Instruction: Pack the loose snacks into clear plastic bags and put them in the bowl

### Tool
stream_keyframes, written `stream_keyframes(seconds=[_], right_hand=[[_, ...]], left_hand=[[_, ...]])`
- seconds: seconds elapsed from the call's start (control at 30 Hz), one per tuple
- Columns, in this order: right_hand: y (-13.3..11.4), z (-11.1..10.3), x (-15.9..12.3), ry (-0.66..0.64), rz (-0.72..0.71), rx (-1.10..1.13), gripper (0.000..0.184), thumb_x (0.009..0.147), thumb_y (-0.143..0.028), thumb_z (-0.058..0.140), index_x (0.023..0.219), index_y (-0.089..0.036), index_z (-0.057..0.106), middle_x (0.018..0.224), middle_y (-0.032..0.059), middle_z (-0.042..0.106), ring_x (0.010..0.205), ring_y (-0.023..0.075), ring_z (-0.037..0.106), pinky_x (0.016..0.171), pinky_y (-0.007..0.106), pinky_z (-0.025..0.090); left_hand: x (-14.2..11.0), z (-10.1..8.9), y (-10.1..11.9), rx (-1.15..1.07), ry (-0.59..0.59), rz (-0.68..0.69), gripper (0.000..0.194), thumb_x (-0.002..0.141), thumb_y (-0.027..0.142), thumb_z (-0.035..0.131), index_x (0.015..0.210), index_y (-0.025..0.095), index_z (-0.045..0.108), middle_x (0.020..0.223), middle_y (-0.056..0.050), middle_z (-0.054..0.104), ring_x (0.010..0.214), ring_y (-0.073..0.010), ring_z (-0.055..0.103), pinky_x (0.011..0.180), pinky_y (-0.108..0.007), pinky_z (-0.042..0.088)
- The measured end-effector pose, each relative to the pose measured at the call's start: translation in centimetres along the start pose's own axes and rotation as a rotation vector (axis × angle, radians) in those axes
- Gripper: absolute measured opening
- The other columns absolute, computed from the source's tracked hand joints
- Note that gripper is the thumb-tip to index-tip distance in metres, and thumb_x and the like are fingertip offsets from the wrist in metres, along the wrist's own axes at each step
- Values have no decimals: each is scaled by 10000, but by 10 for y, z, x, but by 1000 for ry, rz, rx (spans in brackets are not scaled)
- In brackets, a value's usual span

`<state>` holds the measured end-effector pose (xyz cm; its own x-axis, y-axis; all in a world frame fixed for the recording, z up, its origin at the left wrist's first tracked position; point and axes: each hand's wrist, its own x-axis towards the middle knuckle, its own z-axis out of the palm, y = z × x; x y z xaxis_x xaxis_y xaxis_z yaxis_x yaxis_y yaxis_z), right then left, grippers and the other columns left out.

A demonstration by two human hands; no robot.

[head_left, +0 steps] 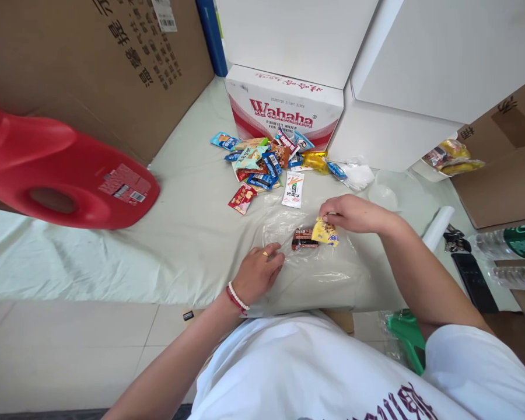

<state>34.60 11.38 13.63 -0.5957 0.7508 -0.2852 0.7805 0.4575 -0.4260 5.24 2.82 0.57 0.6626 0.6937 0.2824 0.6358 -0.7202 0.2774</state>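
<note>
A clear plastic bag [315, 262] lies flat on the pale cloth before me. My left hand [259, 272], with a ring and a bead bracelet, has its fingers curled, pinching the bag's left edge. My right hand [354, 213] pinches a small yellow snack packet [325, 232] at the bag. A dark brown packet [304, 238] lies inside the bag just left of the yellow one. Beyond the bag sits a pile of several small snack packets [262, 160], with a white packet [293, 189] and a red packet [242, 198] nearest me.
A red plastic jug [56, 169] lies at the left. A Wahaha water carton [284, 105] and white boxes [420, 76] stand behind the pile; cardboard boxes [114, 64] are at back left and right. Water bottles [507, 242], a white roll [437, 227] and a green object [405, 335] are at the right.
</note>
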Motion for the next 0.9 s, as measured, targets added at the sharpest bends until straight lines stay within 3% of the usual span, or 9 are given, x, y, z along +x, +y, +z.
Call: stream_keyframes(seconds=[0.17,0.23,0.37,0.47,0.5,0.6,0.67,0.77,0.9], right_hand=[[-19,38,41,-108,52,-249,206,958,-190,510,912,-219,709,994,71,720,862,201,641,649,276,340],[-20,45,38,-54,78,-211,201,986,-240,515,1013,-221,714,1078,81,709,903,206,652,685,275,385],[-22,56,-10,252,34,-29,449,988,-501,571,1328,-210,600,1292,124,636,1101,258,613,905,347,475],[-25,79,-54,290,-14,-63,745,862,-564,728,1470,-205,490,1411,164,568,1249,335,512,1023,463,456],[-26,89,-65,267,15,-104,693,875,-493,734,1460,-198,507,1397,171,579,1252,347,502,1013,484,460],[-22,107,-79,212,122,-138,276,978,-226,549,1224,-198,672,1152,145,689,1124,310,559,912,451,491],[-12,102,-78,256,114,-40,258,996,-189,467,1092,-211,706,1038,120,703,1054,274,581,895,414,493],[11,79,-65,334,89,175,214,979,-312,524,1031,-217,708,1043,105,706,1004,248,607,902,387,492],[41,62,-40,184,278,498,285,910,-463,571,905,-202,686,795,24,666,713,177,591,663,292,454]], left_hand=[[5,-3,2,23,1,-15,182,1026,232,443,982,208,617,1214,-100,695,874,-198,690,793,-373,501],[7,-3,1,16,-8,-54,211,1039,256,421,973,213,617,1192,-88,697,827,-186,675,783,-367,494],[14,-3,-2,-34,-7,-156,261,1060,288,369,985,214,608,1130,-77,693,847,-190,658,770,-346,484],[19,-3,-4,-76,-18,-229,284,1069,318,339,984,212,589,1078,-73,687,848,-200,650,757,-339,475],[20,-3,-5,-86,-26,-257,289,1070,330,335,979,211,583,1057,-74,682,829,-201,644,745,-339,469],[24,-4,-10,-137,-29,-323,284,1063,360,347,957,210,563,980,-70,659,785,-200,622,708,-331,450],[26,-4,-15,-202,4,-346,267,1050,377,374,930,214,548,928,-56,640,786,-194,611,697,-317,444],[34,-1,-28,-325,86,-362,242,1020,395,432,877,220,519,862,-31,608,773,-178,590,706,-303,452],[52,5,-49,-418,169,-430,144,941,358,538,908,221,510,884,-21,594,777,-174,590,742,-317,500]])
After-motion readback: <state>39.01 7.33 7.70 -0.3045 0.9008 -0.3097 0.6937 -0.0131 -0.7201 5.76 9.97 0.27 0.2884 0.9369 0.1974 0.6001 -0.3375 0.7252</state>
